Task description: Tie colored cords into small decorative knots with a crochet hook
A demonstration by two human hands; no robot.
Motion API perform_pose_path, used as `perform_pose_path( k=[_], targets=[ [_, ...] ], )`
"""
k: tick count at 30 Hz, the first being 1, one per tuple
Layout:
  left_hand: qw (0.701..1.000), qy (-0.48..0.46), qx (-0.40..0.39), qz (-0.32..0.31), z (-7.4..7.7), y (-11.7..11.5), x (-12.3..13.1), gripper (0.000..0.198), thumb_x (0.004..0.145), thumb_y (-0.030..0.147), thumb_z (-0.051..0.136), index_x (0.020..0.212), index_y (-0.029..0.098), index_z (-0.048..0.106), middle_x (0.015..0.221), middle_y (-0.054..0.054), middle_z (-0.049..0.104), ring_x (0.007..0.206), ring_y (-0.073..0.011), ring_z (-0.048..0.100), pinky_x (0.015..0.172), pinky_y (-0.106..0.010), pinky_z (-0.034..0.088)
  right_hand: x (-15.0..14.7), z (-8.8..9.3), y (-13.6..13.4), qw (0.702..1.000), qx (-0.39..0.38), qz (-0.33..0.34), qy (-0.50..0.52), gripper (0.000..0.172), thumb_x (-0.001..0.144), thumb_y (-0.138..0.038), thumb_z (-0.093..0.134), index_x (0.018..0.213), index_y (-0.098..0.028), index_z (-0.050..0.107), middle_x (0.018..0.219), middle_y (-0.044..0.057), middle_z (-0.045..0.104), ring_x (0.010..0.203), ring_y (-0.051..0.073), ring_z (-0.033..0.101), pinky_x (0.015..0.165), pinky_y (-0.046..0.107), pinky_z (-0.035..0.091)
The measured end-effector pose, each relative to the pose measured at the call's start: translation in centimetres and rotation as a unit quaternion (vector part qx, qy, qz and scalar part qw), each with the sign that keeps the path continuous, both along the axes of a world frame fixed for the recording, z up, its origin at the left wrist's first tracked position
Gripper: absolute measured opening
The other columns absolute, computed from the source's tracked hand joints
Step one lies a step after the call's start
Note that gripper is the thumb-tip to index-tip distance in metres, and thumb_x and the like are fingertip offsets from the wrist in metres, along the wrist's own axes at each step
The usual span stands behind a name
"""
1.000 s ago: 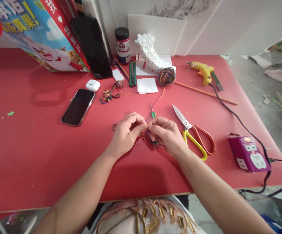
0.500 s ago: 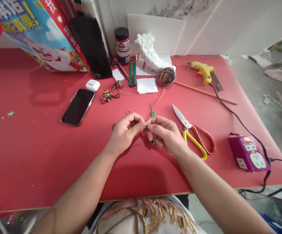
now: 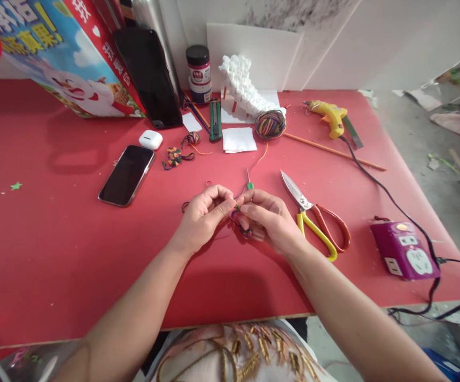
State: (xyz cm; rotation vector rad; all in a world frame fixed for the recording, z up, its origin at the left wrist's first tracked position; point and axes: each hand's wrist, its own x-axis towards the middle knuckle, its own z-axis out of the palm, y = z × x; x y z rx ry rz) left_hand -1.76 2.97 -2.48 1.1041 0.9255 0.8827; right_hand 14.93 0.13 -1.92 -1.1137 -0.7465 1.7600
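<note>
My left hand (image 3: 208, 215) and my right hand (image 3: 271, 215) meet at the fingertips over the red table. Both pinch a small piece of multicoloured yarn work (image 3: 246, 232), whose dark, orange and blue strands show between the fingers. Part of it is hidden behind the fingers. Just beyond my right fingertips lies a thin metal tool with a green handle (image 3: 250, 185). An orange strand runs back from there to a ball of multicoloured yarn (image 3: 270, 124). To the right of my right hand rest open scissors (image 3: 317, 215) with one yellow and one red handle.
A phone (image 3: 127, 175), a white earbud case (image 3: 150, 139) and a finished-looking yarn piece (image 3: 174, 157) lie to the left. At the back are a green cutter (image 3: 215, 121) and a white paper (image 3: 239, 140). On the right sit a yellow glue gun (image 3: 331, 118) and a purple power socket (image 3: 407, 250).
The fingers have shifted very slightly around the yarn work, with both hands still together. The whole view has moved a touch; the objects on the table stay where they were.
</note>
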Motion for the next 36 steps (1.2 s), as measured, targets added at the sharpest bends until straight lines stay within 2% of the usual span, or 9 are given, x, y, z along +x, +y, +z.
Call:
perform_pose_path(
  k=[6,13,18,21,25,28,31,36],
  targets=[
    [1.0,0.0,0.007,-0.021,0.3,-0.2,0.2,0.04,0.086,0.052,0.083,0.079,0.019,0.062,0.074,0.002,0.052,0.065,-0.0116,0.043,0.063,-0.027,0.039,-0.1,0.0,0.1,1.0,-0.006,-0.011,-0.023,0.019,0.072,-0.03,0.079,0.08,-0.019,0.066,0.049,-0.006,0.058,0.033,0.003,0.032,0.034,0.017,0.019],
    [0.995,-0.058,-0.077,-0.008,-0.5,-0.6,0.4,0.041,0.087,0.055,0.081,0.082,0.02,0.059,0.069,0.003,0.048,0.062,-0.0119,0.041,0.058,-0.026,0.038,-0.2,0.4,-0.1,0.999,-0.012,-0.005,-0.036,0.015,0.069,-0.027,0.074,0.075,-0.019,0.063,0.048,-0.007,0.055,0.035,0.003,0.031,0.035,0.017,0.017],
    [0.995,-0.063,-0.076,0.008,-0.3,-0.2,0.1,0.04,0.084,0.051,0.086,0.08,0.019,0.061,0.072,0.002,0.051,0.062,-0.0107,0.041,0.058,-0.025,0.036,-0.2,0.1,0.0,1.0,0.002,0.02,-0.025,0.031,0.071,-0.036,0.087,0.082,-0.018,0.065,0.056,-0.006,0.059,0.041,0.004,0.038,0.037,0.018,0.023],
    [0.996,-0.058,-0.066,0.002,-0.3,-0.1,0.0,0.041,0.083,0.051,0.087,0.081,0.018,0.062,0.075,0.001,0.054,0.064,-0.0104,0.042,0.059,-0.025,0.036,-0.3,-0.1,0.0,0.999,0.015,0.023,-0.04,0.04,0.068,-0.042,0.094,0.079,-0.017,0.064,0.056,-0.006,0.059,0.043,0.004,0.04,0.038,0.019,0.024],
    [0.996,-0.059,-0.067,-0.003,-0.5,-0.2,0.0,0.04,0.085,0.051,0.085,0.081,0.018,0.063,0.076,0.0,0.054,0.065,-0.0112,0.044,0.06,-0.026,0.039,-0.3,-0.2,0.0,0.998,0.016,0.034,-0.056,0.043,0.069,-0.046,0.094,0.077,-0.016,0.065,0.055,-0.004,0.061,0.041,0.004,0.039,0.038,0.019,0.024],
    [0.992,-0.075,-0.098,-0.003,-0.7,-0.3,0.1,0.039,0.086,0.051,0.084,0.081,0.019,0.062,0.074,0.001,0.052,0.065,-0.0124,0.046,0.059,-0.027,0.042,-0.2,-0.1,0.0,0.997,0.02,0.042,-0.064,0.043,0.069,-0.048,0.094,0.075,-0.017,0.065,0.054,-0.003,0.063,0.041,0.005,0.041,0.039,0.02,0.024],
    [0.985,-0.116,-0.125,0.016,-0.5,-0.4,0.4,0.041,0.082,0.048,0.088,0.077,0.018,0.06,0.072,0.003,0.048,0.062,-0.0101,0.043,0.059,-0.025,0.042,0.0,-0.1,0.1,0.996,0.026,0.043,-0.078,0.043,0.069,-0.048,0.095,0.072,-0.017,0.065,0.052,-0.002,0.063,0.041,0.006,0.044,0.04,0.021,0.025],
    [0.975,-0.165,-0.137,0.063,0.0,-0.4,0.8,0.045,0.073,0.039,0.096,0.074,0.015,0.058,0.077,0.003,0.052,0.059,-0.004,0.039,0.056,-0.019,0.037,0.3,0.0,0.2,0.993,0.05,0.059,-0.085,0.039,0.071,-0.043,0.094,0.071,-0.017,0.066,0.054,0.0,0.066,0.044,0.008,0.05,0.043,0.022,0.031]
  ],
)
